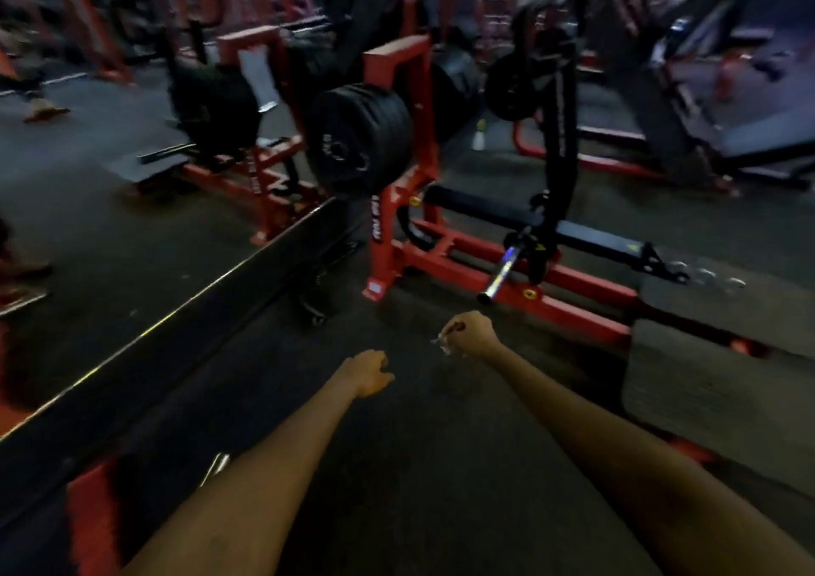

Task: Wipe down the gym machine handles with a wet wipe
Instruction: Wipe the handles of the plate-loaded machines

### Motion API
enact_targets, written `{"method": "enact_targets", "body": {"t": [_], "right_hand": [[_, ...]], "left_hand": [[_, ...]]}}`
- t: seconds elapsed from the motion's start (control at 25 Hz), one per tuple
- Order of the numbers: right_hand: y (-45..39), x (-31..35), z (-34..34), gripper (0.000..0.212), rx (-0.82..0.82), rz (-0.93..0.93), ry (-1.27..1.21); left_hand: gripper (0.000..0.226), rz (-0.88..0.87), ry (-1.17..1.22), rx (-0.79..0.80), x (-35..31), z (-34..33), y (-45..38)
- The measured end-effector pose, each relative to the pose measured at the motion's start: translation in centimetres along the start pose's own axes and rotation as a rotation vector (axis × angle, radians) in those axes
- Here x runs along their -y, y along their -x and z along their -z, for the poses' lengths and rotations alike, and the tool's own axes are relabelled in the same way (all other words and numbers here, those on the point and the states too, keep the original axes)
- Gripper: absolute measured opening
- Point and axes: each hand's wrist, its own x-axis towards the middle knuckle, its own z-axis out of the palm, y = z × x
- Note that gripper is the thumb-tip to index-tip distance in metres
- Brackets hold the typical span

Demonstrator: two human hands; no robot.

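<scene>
While the right hand (469,333) pinches a crumpled wet wipe (442,342) and the left hand (368,372) hangs loosely curled, empty, no handle is touched yet; wiping looks unstarted here.

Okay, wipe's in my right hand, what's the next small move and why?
Probably reach the right hand, which pinches the wet wipe, forward to the chrome bar end on the red machine just ahead. Neither hand touches any equipment yet, and the left hand holds nothing.
</scene>
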Motion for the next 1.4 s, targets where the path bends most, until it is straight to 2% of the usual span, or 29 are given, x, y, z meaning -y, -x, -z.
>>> {"method": "enact_targets", "body": {"t": [0.24, 0.4, 0.52, 0.8, 0.92, 1.2, 1.4], "right_hand": [[4.0, -7.4, 3.9, 0.009, -0.219, -0.246, -0.044], [6.7, -11.2, 6.2, 0.004, -0.281, -0.328, -0.047], [7.8, -13.6, 8.5, 0.01, -0.319, -0.355, -0.027], [8.1, -18.1, 15.6, 0.013, -0.344, -0.338, -0.015], [6.3, -19.2, 18.5, 0.011, -0.32, -0.259, 0.029], [-1.0, -18.5, 22.3, 0.013, -0.253, -0.052, 0.084], [-8.9, -17.1, 26.8, 0.012, -0.271, 0.052, 0.067]], "left_hand": [[0.045, -0.316, -0.12, 0.153, -7.7, -2.5, -5.0], [0.045, -0.449, -0.183, 0.206, -12.3, -4.3, -6.1], [0.045, -0.496, -0.206, 0.241, -15.7, -5.1, -6.7], [0.046, -0.503, -0.214, 0.185, -23.9, -5.5, -8.5], [0.045, -0.451, -0.162, 0.131, -26.0, -4.8, -9.6], [0.044, -0.305, -0.178, -0.037, -28.2, -2.5, -13.0], [0.039, -0.262, -0.148, -0.13, -30.6, 1.6, -19.9]]}}
